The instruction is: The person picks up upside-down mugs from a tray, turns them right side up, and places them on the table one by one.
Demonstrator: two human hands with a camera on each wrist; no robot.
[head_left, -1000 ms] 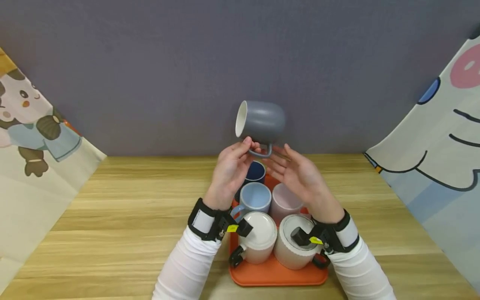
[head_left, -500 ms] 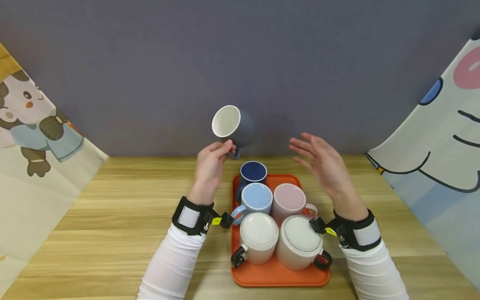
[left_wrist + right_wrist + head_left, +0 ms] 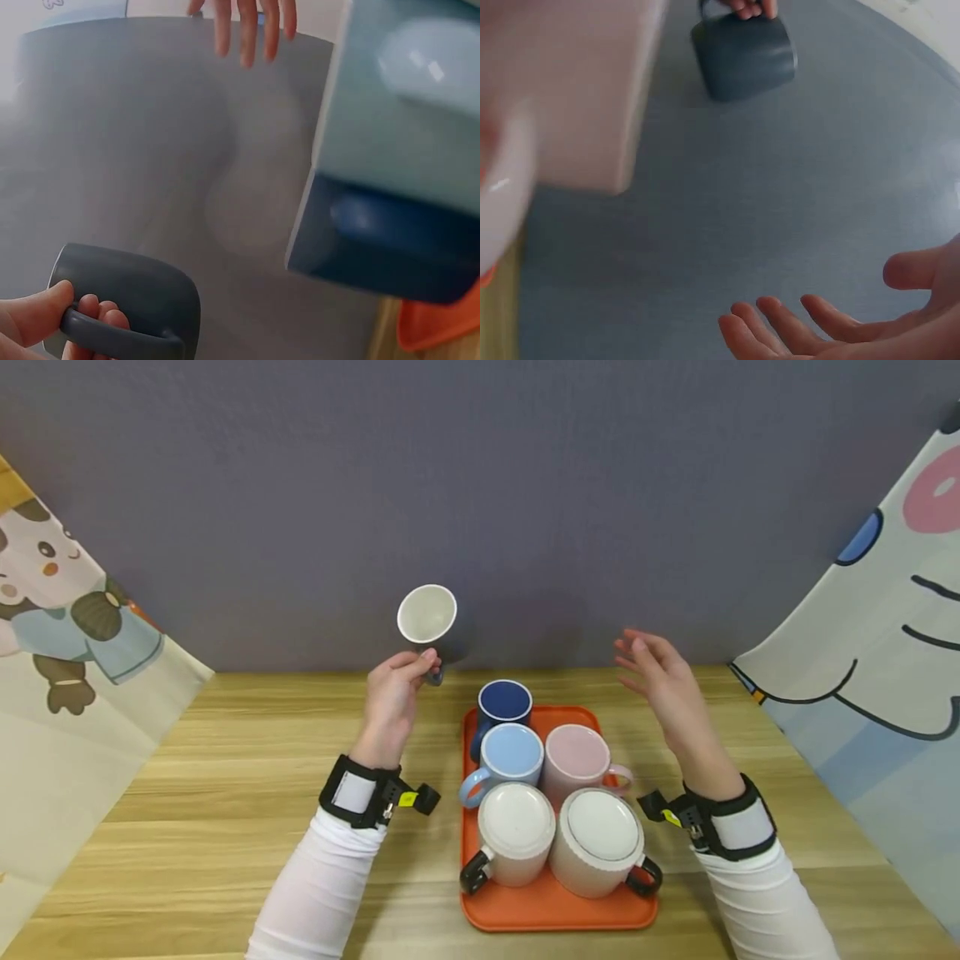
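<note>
A dark grey mug (image 3: 131,289) with a white inside is held up by its handle in my left hand (image 3: 393,697). The thumb and curled fingers grip the handle, and in the head view the mug's mouth faces me. My right hand (image 3: 667,685) hovers to the right of the orange tray (image 3: 558,917), fingers loosely spread and holding nothing. On the tray stand a navy mug (image 3: 505,702), a light blue mug (image 3: 512,752), a pink mug (image 3: 577,756) and two white mugs with black handles, one at left (image 3: 517,835) and one at right (image 3: 600,843).
The tray rests on a wood-grain table (image 3: 187,827), right of its middle. A grey wall panel (image 3: 480,485) closes off the back. Printed cartoon sheets stand at the left (image 3: 82,635) and right (image 3: 885,643) sides.
My left hand has carried the grey mug left and turned its mouth toward me. My right hand, earlier beside the mug's handle, has drawn away to the right.
</note>
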